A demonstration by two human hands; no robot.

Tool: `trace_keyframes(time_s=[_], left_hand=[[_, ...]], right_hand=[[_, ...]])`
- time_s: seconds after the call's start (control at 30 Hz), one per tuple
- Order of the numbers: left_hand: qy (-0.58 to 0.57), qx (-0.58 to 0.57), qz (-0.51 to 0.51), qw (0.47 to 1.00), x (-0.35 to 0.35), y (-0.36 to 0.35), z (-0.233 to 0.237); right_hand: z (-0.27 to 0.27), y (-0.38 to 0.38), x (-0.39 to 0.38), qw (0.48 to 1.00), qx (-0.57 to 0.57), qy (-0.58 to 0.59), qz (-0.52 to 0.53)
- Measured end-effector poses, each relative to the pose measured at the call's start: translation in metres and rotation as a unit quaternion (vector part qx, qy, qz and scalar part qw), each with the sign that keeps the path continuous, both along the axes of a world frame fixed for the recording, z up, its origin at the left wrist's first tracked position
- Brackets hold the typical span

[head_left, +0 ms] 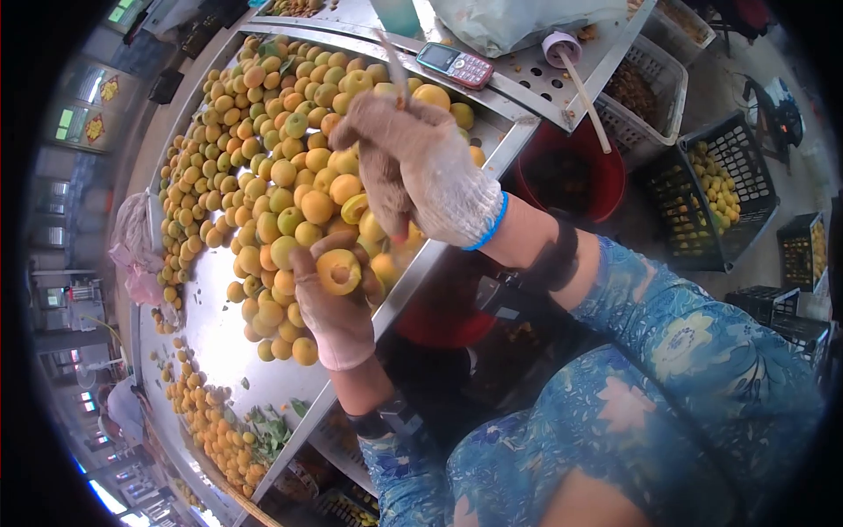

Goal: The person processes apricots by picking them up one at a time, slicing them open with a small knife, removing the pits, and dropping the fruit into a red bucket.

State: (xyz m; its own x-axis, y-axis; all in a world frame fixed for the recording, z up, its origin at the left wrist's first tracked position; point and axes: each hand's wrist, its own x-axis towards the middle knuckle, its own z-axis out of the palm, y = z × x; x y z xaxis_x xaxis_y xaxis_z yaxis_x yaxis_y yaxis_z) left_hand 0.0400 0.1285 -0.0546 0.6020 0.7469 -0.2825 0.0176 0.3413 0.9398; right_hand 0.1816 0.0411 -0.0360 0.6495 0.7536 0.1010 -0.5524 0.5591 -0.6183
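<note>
My left hand (334, 303), in a worn glove, holds a halved apricot (339, 271) with its cut face and hollow turned up. Just above it, my right hand (426, 162), in a soiled white glove with a blue cuff, is closed around a thin knife (395, 66). The knife's blade points up and away; its handle is hidden in the fist. Below the right hand lies a cut apricot (354, 209) among many whole apricots (283, 171) heaped on the metal table (206, 294).
A mobile phone (455, 65) lies on the table's raised ledge beside a plastic bag (500, 22) and a pink cup with a stick (562, 51). Red buckets (606, 189) stand below the edge. A black crate (746, 198) holds fruit. Leaves (270, 432) lie farther along.
</note>
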Motion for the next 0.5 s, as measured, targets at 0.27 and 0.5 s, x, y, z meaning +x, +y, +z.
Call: trace_keyframes(time_s=[0.27, 0.5], left_hand=[[0.047, -0.070, -0.073, 0.994, 0.021, -0.029, -0.010], [0.063, 0.274, -0.118, 0.952, 0.016, -0.026, -0.025]], right_hand=[[0.016, -0.014, -0.002, 0.992, 0.029, -0.056, -0.109], [0.010, -0.011, -0.009, 0.952, 0.015, -0.262, -0.159]])
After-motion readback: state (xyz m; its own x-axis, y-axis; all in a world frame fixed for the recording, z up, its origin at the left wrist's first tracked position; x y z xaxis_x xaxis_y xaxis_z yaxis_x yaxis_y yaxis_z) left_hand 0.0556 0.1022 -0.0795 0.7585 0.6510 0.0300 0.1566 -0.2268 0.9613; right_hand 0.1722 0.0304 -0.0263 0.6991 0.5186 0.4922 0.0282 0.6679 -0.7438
